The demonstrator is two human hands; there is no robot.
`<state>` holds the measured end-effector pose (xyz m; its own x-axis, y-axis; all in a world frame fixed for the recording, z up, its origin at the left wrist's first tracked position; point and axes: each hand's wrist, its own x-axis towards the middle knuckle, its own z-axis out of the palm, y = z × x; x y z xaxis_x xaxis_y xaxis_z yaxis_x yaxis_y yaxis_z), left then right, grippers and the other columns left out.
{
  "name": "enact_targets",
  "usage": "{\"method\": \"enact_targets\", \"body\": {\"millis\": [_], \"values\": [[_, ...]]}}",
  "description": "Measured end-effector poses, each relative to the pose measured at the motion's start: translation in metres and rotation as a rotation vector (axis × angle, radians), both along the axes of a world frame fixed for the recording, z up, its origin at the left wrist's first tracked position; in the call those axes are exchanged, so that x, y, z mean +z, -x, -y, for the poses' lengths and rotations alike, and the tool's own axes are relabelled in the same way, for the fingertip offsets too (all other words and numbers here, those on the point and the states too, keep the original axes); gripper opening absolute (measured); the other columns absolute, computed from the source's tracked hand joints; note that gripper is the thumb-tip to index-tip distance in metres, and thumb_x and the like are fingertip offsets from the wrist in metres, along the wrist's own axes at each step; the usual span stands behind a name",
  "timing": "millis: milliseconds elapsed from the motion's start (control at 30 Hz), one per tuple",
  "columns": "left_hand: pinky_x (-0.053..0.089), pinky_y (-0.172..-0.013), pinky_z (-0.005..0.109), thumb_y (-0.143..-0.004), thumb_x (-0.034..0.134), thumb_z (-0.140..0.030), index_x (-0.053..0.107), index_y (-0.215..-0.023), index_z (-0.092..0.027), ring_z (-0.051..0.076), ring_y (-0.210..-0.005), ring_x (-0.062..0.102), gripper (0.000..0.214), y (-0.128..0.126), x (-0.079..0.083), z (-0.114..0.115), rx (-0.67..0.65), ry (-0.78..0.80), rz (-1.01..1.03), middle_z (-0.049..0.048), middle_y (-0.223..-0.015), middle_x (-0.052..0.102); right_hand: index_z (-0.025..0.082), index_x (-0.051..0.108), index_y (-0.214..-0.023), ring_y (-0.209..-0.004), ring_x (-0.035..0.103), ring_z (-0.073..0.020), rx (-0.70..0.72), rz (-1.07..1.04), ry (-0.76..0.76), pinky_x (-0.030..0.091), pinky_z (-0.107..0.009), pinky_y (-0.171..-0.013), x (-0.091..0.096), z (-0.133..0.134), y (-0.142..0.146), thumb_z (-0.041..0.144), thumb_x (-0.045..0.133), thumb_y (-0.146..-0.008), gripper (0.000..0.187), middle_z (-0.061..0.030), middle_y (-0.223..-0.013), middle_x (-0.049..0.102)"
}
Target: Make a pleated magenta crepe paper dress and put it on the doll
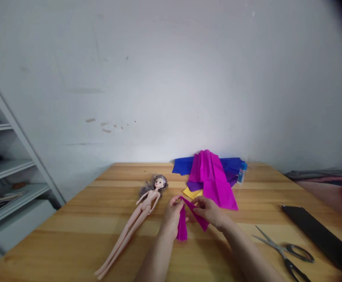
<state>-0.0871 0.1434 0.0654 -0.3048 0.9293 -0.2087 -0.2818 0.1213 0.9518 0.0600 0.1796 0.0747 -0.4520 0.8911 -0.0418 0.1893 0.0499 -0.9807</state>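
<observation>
The pink paper (182, 228) over the table (208, 256) looks light and easy to tear, so hold it gently up top, where the left hand (172, 210) pinches it, while the right hand (210, 211) pinches one side.

Left hand (173, 211) bare across palm and fingers. Right hand (211, 213) likewise bare, digits slender. Left forearm (157, 252) uncovered along whole visible length, smooth in outline, narrowest at wrist, broadening toward lower edge of view, where frame cuts it off. Right forearm (246, 248) uncovered too, same taper: slim at hand end, fuller farther back, also cut by lower edge. Contours soft and rounded. Fingernails too small to make out clearly.
</observation>
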Motion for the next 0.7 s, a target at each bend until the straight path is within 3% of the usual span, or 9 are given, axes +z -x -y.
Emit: {"method": "enact_targets", "body": {"millis": [333, 567, 700], "values": [[0.046, -0.045, 0.023, -0.064, 0.072, -0.039, 0.058, -0.098, -0.019, 0.011, -0.052, 0.055, 0.041, 0.004, -0.007, -0.005, 0.036, -0.071, -0.024, -0.0017, -0.073, 0.059, 0.017, 0.061, -0.082, -0.049, 0.041, -0.0077, 0.057, 0.035, -0.018, 0.03, -0.02, -0.047, -0.008, -0.001, 0.0, 0.024, 0.064, -0.068, 0.016, 0.0057, -0.057, 0.048], [0.041, -0.044, 0.02, -0.061, 0.074, -0.045, 0.061, -0.086, -0.017, 0.011, -0.051, 0.054, 0.04, 0.004, -0.009, -0.005, 0.011, -0.106, -0.023, -0.0021, -0.066, 0.059, 0.018, 0.062, -0.08, -0.058, 0.046, -0.0101, 0.124, 0.075, -0.014, 0.033, -0.021, -0.054, 0.005, 0.008, -0.001, 0.028, 0.065, -0.07, 0.015, 0.0018, -0.066, 0.056], [0.041, -0.049, 0.022, -0.058, 0.075, -0.04, 0.062, -0.075, -0.016, 0.013, -0.055, 0.055, 0.033, 0.005, -0.009, -0.005, -0.019, -0.112, -0.02, -0.0011, -0.063, 0.06, 0.017, 0.064, -0.083, -0.058, 0.046, -0.0108, 0.203, 0.091, -0.035, 0.033, -0.022, -0.054, 0.006, 0.01, -0.002, 0.038, 0.062, -0.076, 0.022, 0.0012, -0.068, 0.058]]}}
